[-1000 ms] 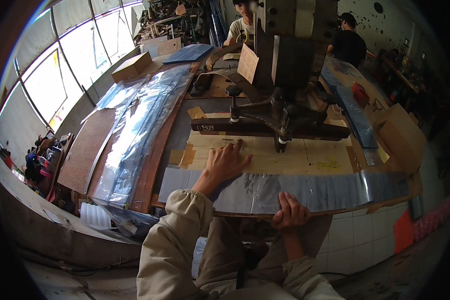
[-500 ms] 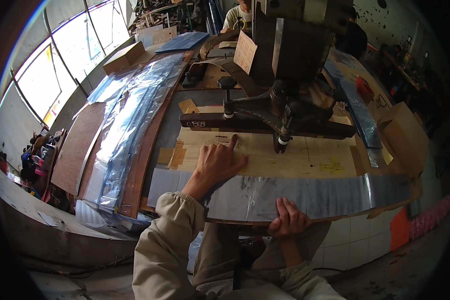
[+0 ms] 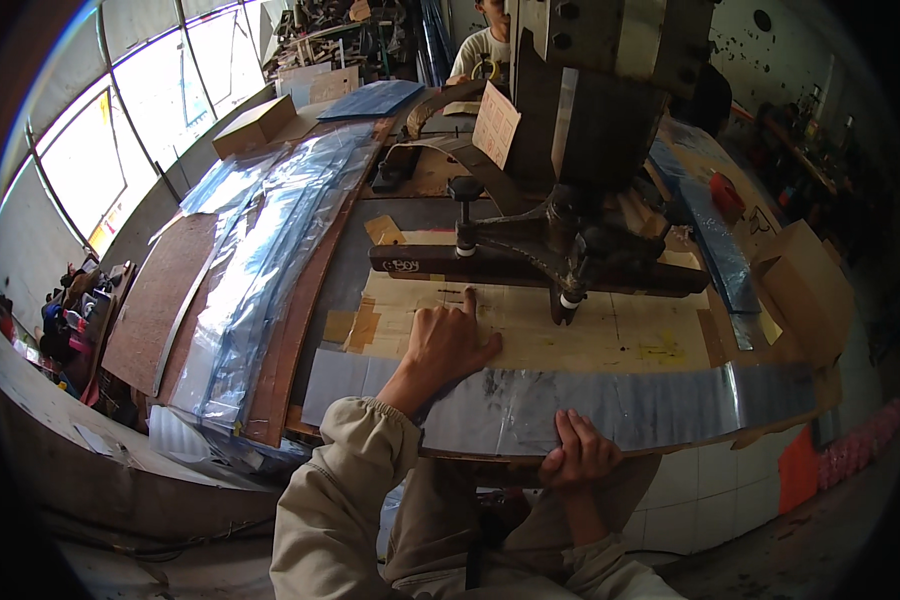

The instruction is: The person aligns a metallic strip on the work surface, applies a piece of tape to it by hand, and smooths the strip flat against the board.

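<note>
My left hand (image 3: 444, 340) lies on the pale board (image 3: 530, 345), its index finger stretched out toward a small dark mark and its thumb spread to the side. Nothing is held in it. Just beyond that fingertip runs a dark metal bar (image 3: 530, 274), part of a machine head with several arms and white-tipped screws. At the front, my right hand (image 3: 580, 450) grips the edge of the worktop, its fingers over the clear plastic film (image 3: 650, 405) that covers the front strip. The underside of that grip is hidden.
Long sheets of blue plastic film (image 3: 280, 260) lie on the left over a brown board (image 3: 165, 300). An open cardboard box (image 3: 805, 280) stands at the right, with a red tape roll (image 3: 727, 197) farther back. Behind the machine column (image 3: 610, 125) a person (image 3: 485, 50) is visible.
The whole view has shifted slightly, so the worktop and machine sit lower in it. Both hands keep about the same places on the worktop.
</note>
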`<state>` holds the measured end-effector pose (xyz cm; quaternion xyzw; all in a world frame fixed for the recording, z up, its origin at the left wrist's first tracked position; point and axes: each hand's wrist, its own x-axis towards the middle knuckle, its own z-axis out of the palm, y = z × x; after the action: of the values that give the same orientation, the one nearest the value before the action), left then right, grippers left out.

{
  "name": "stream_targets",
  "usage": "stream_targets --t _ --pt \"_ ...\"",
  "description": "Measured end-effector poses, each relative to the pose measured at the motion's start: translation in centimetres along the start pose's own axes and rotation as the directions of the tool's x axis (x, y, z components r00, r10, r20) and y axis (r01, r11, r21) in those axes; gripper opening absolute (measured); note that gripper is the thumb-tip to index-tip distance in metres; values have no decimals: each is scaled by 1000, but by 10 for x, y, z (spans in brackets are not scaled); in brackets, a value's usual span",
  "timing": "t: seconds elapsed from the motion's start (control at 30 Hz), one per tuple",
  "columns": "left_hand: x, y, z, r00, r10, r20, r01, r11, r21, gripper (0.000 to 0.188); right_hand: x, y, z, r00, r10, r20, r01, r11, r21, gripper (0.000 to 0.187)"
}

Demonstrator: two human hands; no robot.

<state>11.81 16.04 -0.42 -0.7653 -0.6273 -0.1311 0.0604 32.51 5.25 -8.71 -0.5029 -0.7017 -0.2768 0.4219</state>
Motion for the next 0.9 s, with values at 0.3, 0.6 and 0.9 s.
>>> stream_targets --t 0.3,0.6,0.9 --pt "-25 -8 -22 989 135 61 -118 966 -232 54 26 -5 -28 976 106 191 -131 984 119 29" --pt "-110 56 -12 988 142 -68 -157 906 -393 59 78 4 -30 793 354 496 -534 796 285 32" --pt "-101 72 -29 995 -20 -96 -58 667 -742 54 80 30 -27 426 417 803 -854 -108 509 25"
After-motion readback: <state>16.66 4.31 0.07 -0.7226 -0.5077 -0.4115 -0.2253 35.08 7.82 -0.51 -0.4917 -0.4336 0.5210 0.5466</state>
